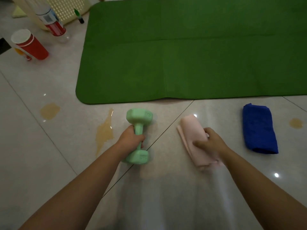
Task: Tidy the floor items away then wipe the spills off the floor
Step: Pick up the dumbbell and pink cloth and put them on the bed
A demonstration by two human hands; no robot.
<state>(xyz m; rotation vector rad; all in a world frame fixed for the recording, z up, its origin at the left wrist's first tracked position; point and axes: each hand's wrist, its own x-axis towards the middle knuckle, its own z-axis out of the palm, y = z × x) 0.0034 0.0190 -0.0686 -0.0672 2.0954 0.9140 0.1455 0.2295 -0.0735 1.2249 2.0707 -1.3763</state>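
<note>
A mint green dumbbell [139, 117] lies on the tiled floor in front of me, and my left hand [131, 138] is wrapped around its handle. To its right lies a folded pink cloth [191, 130]; my right hand [211, 143] is closed on its near part. A folded blue cloth [258, 128] rests further right. Amber spills mark the floor: a long streak [104, 133] left of the dumbbell, a patch [49, 111] further left, and a small spot [296, 123] at the far right.
A large green mat [191, 47] covers the floor ahead. At the far left stand a red paper cup [31, 45], a plastic bottle [51, 22] with a red label, a small green-capped bottle [79, 16] and a cream lattice basket [64, 7].
</note>
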